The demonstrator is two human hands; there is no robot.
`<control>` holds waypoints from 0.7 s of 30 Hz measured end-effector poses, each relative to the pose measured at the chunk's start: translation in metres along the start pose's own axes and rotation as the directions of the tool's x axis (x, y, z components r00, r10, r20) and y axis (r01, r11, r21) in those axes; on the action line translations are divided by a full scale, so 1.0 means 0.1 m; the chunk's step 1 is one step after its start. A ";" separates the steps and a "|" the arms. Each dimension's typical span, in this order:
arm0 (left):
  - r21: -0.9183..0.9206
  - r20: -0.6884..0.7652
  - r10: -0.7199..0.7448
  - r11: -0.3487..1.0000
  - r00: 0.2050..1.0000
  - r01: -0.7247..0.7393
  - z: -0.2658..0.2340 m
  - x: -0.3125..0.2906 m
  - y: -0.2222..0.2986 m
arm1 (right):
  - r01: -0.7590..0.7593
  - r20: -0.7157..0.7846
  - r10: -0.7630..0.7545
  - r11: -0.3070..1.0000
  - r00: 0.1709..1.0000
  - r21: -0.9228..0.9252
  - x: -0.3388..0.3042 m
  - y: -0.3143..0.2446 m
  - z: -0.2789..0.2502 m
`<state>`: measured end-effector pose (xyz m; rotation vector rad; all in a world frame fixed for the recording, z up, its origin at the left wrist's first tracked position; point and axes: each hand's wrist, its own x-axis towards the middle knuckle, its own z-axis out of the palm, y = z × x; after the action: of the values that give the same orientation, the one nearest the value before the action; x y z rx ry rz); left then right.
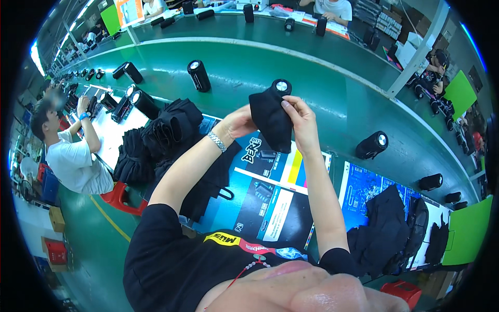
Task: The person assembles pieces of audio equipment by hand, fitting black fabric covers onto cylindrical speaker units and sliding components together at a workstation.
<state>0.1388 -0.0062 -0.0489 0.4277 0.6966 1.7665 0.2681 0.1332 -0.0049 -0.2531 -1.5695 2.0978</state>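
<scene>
A piece of black cloth [270, 122] hangs between my two hands above the printed sheets. My right hand [303, 118] pinches its upper right edge between thumb and fingers. My left hand [240, 121] grips its left side, the fingertips partly hidden behind the fabric. Just beyond the cloth stands a black cylindrical speaker [282, 86], its round silvery end showing and its body mostly covered from view. I cannot tell whether anything is inside the cloth.
Folded black cloths [166, 132] are heaped at left, with more black cloth [382, 223] at right. Black speakers, one upright [198, 76] and one tilted [372, 145], are on the green conveyor belt [234, 99]. At far left sits a co-worker [73, 145]. A green panel [470, 234] stands right.
</scene>
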 end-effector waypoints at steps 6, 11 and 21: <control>0.498 -0.103 0.251 0.850 0.962 -0.169 0.06 0.17 0.15 | 0.267 -0.076 -0.386 0.754 0.920 -0.600 0.17 0.10 -0.18; 0.722 -0.234 0.562 0.647 0.794 -0.246 -0.03 0.73 0.22 | 0.315 -0.116 -0.616 0.545 0.779 -0.777 0.65 0.21 -0.16; 0.441 -0.559 0.356 0.892 0.748 -0.095 -0.24 1.28 0.04 | -0.302 -0.425 0.131 0.880 0.895 -0.365 1.32 0.60 -0.80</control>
<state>0.0833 0.1096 -0.0722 0.1698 1.5558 2.0233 0.1729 0.2541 -0.0666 -0.9867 -1.7848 1.6859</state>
